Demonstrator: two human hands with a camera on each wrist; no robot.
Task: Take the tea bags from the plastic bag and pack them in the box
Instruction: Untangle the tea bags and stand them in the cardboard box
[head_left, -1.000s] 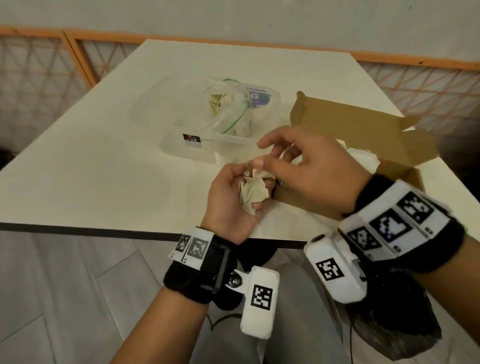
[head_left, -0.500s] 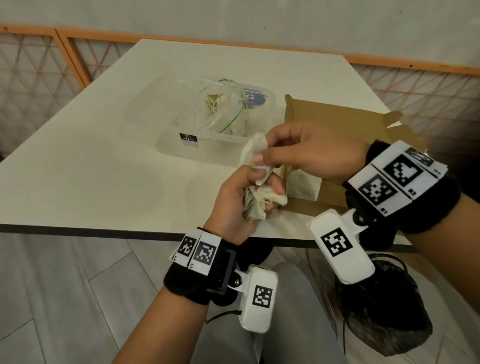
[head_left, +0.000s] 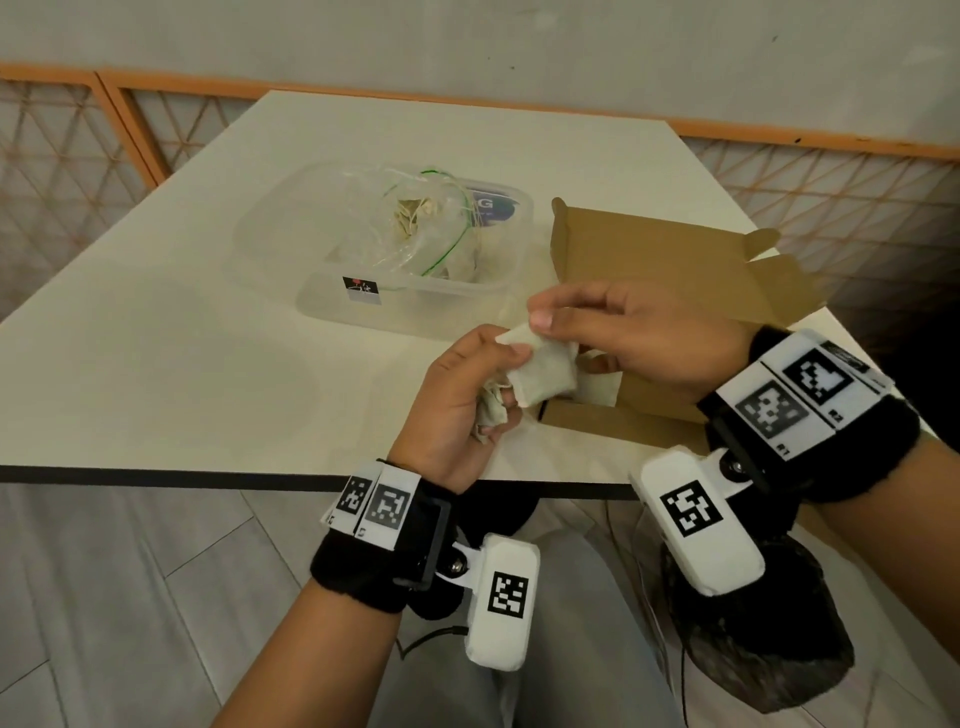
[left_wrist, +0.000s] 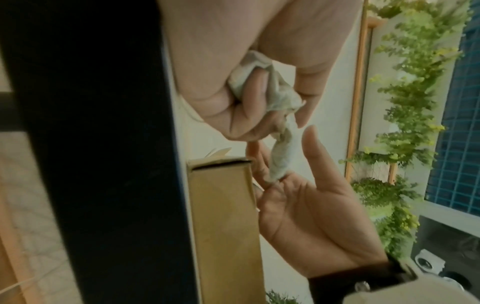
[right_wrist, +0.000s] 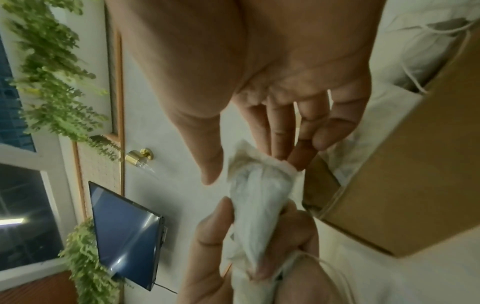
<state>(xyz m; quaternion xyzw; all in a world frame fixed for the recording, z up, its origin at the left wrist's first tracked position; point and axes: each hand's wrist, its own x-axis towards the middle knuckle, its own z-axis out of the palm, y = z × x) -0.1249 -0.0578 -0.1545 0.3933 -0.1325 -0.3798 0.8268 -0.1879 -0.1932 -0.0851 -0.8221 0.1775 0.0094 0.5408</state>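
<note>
The left hand (head_left: 457, 400) is clenched around a crumpled wad of tea bags (head_left: 491, 410) at the table's (head_left: 156, 374) near edge. The right hand (head_left: 639, 343) pinches one tea bag (head_left: 545, 371) between thumb and fingertips, its lower end touching the left fingers. The open box (head_left: 670, 260) lies at 3 o'clock of the hands, the plastic bag (head_left: 415, 228) in a clear tub (head_left: 332, 306) at 12 o'clock.

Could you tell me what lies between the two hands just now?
In the head view, one tea bag spans between the left hand and right hand, beside the open box.
</note>
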